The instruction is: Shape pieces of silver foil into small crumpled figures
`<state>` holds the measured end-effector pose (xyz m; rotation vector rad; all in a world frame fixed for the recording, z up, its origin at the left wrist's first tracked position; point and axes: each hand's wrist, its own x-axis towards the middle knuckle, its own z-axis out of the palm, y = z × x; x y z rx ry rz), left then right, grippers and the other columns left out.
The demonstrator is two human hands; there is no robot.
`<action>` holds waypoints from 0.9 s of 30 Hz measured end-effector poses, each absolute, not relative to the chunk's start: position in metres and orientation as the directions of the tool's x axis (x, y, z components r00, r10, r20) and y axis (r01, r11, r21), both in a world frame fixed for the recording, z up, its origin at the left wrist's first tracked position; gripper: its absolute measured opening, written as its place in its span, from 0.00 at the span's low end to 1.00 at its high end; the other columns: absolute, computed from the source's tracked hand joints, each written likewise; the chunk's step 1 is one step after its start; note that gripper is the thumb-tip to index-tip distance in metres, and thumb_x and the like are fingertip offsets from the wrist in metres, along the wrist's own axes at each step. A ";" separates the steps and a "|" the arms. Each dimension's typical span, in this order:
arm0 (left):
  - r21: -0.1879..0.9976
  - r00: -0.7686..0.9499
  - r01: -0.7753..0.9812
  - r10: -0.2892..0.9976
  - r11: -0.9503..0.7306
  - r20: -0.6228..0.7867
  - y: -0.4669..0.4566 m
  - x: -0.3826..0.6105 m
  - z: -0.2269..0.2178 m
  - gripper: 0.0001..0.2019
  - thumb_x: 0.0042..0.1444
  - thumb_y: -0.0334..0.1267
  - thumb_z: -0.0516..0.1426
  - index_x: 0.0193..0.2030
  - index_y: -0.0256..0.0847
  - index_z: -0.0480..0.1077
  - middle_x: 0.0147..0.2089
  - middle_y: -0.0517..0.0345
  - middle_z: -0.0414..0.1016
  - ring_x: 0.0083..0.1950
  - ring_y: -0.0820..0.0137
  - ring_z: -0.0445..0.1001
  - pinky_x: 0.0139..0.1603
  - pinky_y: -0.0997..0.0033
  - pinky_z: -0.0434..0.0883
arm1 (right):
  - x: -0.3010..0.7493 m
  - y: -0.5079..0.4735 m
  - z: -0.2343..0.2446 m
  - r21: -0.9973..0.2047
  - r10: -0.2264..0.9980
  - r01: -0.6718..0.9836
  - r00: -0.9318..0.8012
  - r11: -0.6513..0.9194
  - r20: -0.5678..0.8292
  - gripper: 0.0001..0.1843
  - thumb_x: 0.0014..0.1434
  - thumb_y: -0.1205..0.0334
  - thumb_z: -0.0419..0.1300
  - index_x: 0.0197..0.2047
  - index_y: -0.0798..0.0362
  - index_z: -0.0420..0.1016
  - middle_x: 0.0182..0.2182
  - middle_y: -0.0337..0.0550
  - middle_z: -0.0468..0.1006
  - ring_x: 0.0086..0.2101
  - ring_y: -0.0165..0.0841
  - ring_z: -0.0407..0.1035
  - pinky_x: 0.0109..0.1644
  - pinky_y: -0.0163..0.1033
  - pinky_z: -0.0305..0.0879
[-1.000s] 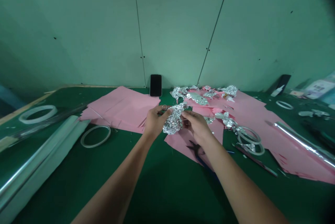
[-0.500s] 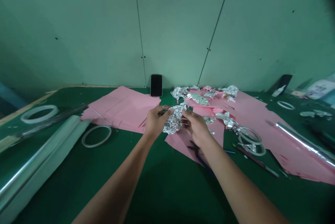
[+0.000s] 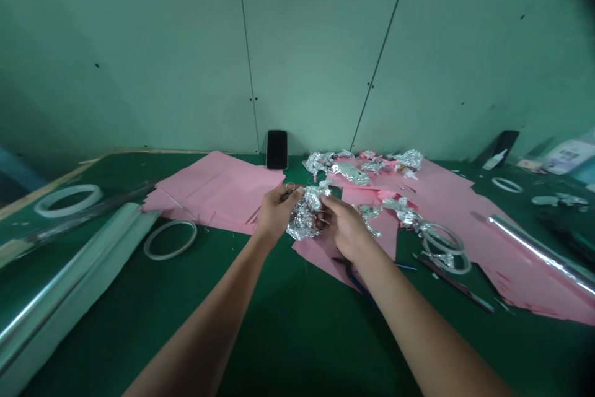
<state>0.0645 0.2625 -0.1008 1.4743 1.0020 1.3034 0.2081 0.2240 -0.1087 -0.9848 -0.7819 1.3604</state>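
Note:
A crumpled piece of silver foil [image 3: 304,216] is held between both hands above the green table [image 3: 279,322]. My left hand [image 3: 274,214] grips its left side with fingers curled, and a small metal ring [image 3: 290,187] shows at the fingertips. My right hand [image 3: 344,226] pinches the foil's right side with fingers closed. Pink paper sheets [image 3: 218,189] lie under and behind the hands.
More crumpled foil [image 3: 348,171] lies on the pink paper behind. A black phone [image 3: 277,149] leans on the wall. Tape rings [image 3: 170,239] [image 3: 444,245], foil rolls [image 3: 69,288] [image 3: 539,254] and black scissors [image 3: 351,273] lie around.
The hands have pressed slightly closer together on the foil, which looks more bunched. Little else has moved.

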 end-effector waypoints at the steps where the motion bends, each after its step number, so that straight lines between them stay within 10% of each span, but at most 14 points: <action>1: 0.964 0.108 0.028 0.960 -0.264 0.260 0.263 0.064 -0.101 0.14 0.53 0.48 0.59 0.34 0.38 0.74 0.32 0.59 0.73 0.35 0.70 0.69 0.38 0.71 0.64 | 0.209 0.224 -0.109 -0.906 0.992 -0.419 0.077 -0.056 -0.097 0.16 0.44 0.51 0.68 0.28 0.50 0.69 0.24 0.34 0.69 0.25 0.29 0.62 0.31 0.38 0.59; 8: 0.956 0.046 0.139 0.966 -0.260 0.256 0.264 0.062 -0.103 0.15 0.53 0.50 0.58 0.29 0.38 0.72 0.26 0.61 0.67 0.28 0.73 0.63 0.30 0.73 0.60 | 0.223 0.222 -0.100 -0.985 0.972 -0.170 0.224 -0.035 -0.073 0.17 0.48 0.46 0.65 0.28 0.52 0.71 0.28 0.40 0.74 0.27 0.31 0.67 0.32 0.38 0.62; 14: 0.911 0.122 0.268 0.949 -0.315 0.292 0.261 0.064 -0.099 0.18 0.54 0.53 0.56 0.33 0.38 0.74 0.25 0.61 0.68 0.26 0.73 0.63 0.28 0.73 0.58 | 0.228 0.221 -0.091 -0.966 0.963 0.176 0.161 0.187 0.216 0.31 0.48 0.50 0.67 0.55 0.45 0.67 0.50 0.46 0.74 0.47 0.39 0.70 0.43 0.42 0.68; 27: 0.911 0.254 0.230 0.925 -0.341 0.282 0.254 0.067 -0.090 0.18 0.53 0.52 0.56 0.24 0.38 0.65 0.21 0.65 0.55 0.24 0.76 0.53 0.26 0.73 0.51 | 0.222 0.222 -0.098 -0.793 0.883 0.491 0.095 0.359 0.459 0.14 0.53 0.63 0.61 0.45 0.48 0.74 0.43 0.42 0.79 0.40 0.37 0.73 0.40 0.41 0.69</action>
